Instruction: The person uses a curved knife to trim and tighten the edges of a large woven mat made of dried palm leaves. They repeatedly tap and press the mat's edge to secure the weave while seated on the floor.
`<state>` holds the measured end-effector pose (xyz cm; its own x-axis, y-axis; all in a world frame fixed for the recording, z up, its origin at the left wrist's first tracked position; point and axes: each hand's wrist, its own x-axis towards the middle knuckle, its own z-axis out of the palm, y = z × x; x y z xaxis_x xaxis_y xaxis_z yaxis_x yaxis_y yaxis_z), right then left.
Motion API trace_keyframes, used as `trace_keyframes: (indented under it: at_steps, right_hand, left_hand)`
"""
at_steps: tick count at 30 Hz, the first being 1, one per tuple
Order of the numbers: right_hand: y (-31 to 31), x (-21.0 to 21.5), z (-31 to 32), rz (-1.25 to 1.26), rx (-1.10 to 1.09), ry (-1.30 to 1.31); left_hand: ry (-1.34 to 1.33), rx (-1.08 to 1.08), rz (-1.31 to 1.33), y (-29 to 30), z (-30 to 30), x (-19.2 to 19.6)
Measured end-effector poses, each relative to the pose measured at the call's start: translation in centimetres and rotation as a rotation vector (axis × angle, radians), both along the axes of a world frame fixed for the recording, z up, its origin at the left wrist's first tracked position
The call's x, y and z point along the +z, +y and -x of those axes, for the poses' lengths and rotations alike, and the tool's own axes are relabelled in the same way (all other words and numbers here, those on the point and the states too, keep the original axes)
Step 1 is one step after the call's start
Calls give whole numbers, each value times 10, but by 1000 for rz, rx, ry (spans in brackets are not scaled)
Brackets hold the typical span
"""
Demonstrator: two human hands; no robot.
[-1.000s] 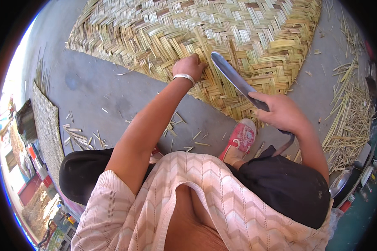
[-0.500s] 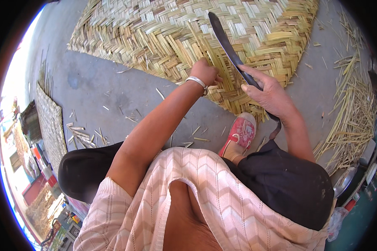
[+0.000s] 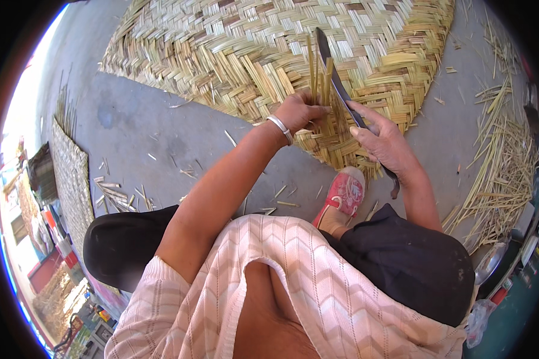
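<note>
A large woven mat (image 3: 239,36) of flat yellow-green strips lies on the grey floor, one corner pointing toward me. Over that corner my left hand (image 3: 302,112) pinches a few strips (image 3: 320,81) that stand up from the weave. My right hand (image 3: 384,140) is wrapped round a long, dark, slightly curved blade (image 3: 335,78), its tip pointing away from me. The blade's edge is close against the right side of the raised strips; whether it touches them I cannot tell. Its hooked end (image 3: 394,188) shows below my right wrist.
My red shoe (image 3: 346,190) is just short of the mat's corner. Loose straw (image 3: 500,161) is heaped on the right, and cut scraps (image 3: 117,194) lie at the left. Another woven mat (image 3: 72,170) lies at far left. A metal bowl (image 3: 491,263) is at the lower right.
The strips in my left hand now stand up from the mat instead of lying along it. My right hand has brought the blade more upright and a little nearer to me.
</note>
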<state>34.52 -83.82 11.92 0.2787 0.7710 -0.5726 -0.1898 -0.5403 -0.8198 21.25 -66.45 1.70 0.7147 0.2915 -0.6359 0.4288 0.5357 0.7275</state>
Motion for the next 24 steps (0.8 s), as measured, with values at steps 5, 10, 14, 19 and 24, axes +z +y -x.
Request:
trace_keyframes:
  at_steps: [5, 10, 14, 19, 24]
  right_hand:
    - [-1, 1, -4, -51, 19, 1]
    - [-18, -12, -6, -104, 193, -277]
    - [-25, -29, -14, -112, 463, -709]
    - [-26, -24, -25, 187, 789, -918]
    - [-2, -20, -34, 222, 868, -1071]
  left_hand:
    - [114, 15, -35, 16, 6, -10]
    - [204, 3, -85, 40, 5, -20]
    - [179, 73, -259, 82, -10, -12]
    - [222, -46, -478, 133, -29, 4]
    - [347, -432, -653, 166, -44, 27]
